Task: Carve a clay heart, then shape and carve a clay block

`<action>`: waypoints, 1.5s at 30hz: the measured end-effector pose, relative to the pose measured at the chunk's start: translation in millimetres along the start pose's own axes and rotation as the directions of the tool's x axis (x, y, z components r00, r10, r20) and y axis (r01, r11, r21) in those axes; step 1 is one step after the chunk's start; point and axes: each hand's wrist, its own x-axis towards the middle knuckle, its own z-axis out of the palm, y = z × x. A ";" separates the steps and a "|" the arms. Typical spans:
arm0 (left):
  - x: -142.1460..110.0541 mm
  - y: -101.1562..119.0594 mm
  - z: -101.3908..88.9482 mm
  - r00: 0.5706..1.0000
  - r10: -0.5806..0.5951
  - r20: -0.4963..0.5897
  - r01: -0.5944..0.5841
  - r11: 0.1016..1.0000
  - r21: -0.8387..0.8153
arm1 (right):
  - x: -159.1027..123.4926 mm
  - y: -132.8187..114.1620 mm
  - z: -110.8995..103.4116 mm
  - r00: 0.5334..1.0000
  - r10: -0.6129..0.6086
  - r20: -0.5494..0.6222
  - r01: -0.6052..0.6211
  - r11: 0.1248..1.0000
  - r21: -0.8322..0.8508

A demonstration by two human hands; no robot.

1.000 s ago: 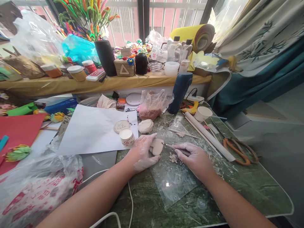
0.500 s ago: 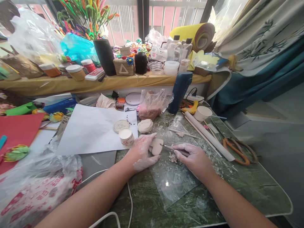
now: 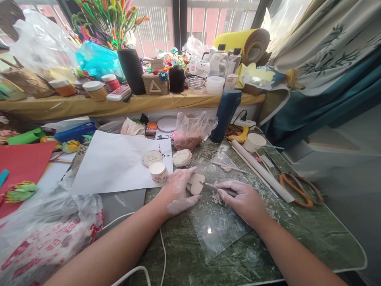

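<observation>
A clay heart [image 3: 197,183] sits at the clear sheet [image 3: 218,234] on the surface [image 3: 169,246], held between the left hand's [image 3: 180,191] thumb and fingers. The right hand's [image 3: 245,198] fingers pinch a thin tool [image 3: 212,186], tip at the clay. Crumbs [image 3: 216,198] lie beneath; beyond are a pale lump [image 3: 182,158] and a jar [image 3: 158,173].

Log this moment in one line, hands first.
Left hand: around clay piece | right hand: gripping tool, tip at clay piece | nearby: crumbs, jar, clay lump
</observation>
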 end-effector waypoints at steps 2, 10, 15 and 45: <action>0.0 0.0 0.0 1.000 -0.003 -0.005 0.003 1.000 0.000 | -0.1 -0.4 -0.2 1.000 -0.001 0.027 0.001 1.000 0.000; 0.1 0.4 -0.9 1.000 -0.011 0.011 0.011 1.000 0.006 | 1.2 -0.6 3.2 0.998 0.037 -0.045 -0.036 0.999 0.024; -0.1 -0.5 0.4 1.000 -0.006 0.002 0.006 1.000 -0.004 | 1.6 -3.8 2.8 1.000 0.009 -0.005 -0.009 1.000 0.012; 0.6 -3.1 2.4 1.000 -0.003 0.005 0.003 1.000 0.021 | -0.5 -4.9 -1.9 0.993 -0.021 0.117 0.020 1.000 0.014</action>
